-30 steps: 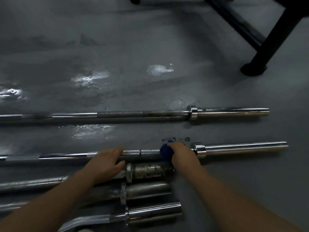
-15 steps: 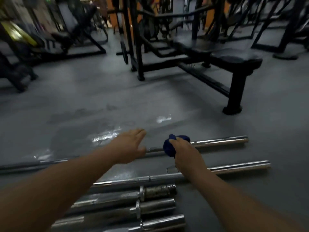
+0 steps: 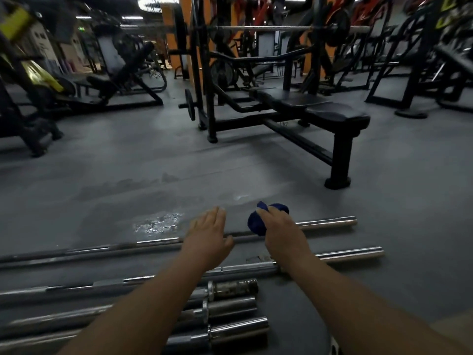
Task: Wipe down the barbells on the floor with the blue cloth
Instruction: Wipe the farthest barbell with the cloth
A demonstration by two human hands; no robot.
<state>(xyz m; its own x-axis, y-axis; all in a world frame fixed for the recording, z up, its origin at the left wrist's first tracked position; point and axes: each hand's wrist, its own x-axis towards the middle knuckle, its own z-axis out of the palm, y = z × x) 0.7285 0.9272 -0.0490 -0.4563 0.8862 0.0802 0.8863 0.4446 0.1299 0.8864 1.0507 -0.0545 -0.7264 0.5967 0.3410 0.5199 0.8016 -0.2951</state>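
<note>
Blue cloth (image 3: 266,219) is gripped, bunched, by R hand (image 3: 284,234) at far barbell (image 3: 330,222). L hand (image 3: 210,237) is laid flat over same shaft, fingers straight. Wipe judged underway; status of nearer barbells (image 3: 238,307) can't be told

A black padded weight bench (image 3: 330,111) on a black steel frame stands on the grey rubber floor (image 3: 128,170), with a shiny wet patch (image 3: 158,222) nearer.
</note>
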